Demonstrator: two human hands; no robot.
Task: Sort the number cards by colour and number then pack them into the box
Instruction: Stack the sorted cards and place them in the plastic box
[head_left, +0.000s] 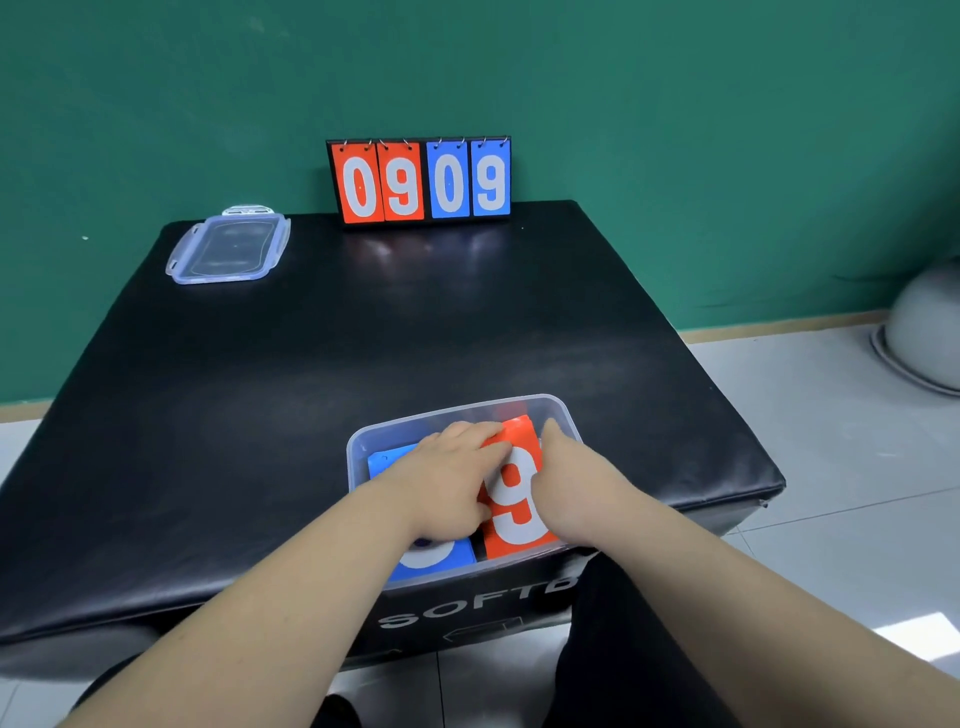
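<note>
Both hands reach into the clear box (563, 415) at the surface's (311, 364) 6 o'clock edge. The left hand (447, 478) presses flat, fingers together, over the blue cards (436, 564); the right hand (576, 483) edges the red 9 card (514, 499), its finger state hidden. The lid (228, 249) lies at 11 o'clock, the scoreboard (420, 181) at 12.

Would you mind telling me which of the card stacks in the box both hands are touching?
The red stack topped with a 9, on the box's right side; the blue stack beside it lies under the left hand only.
</note>
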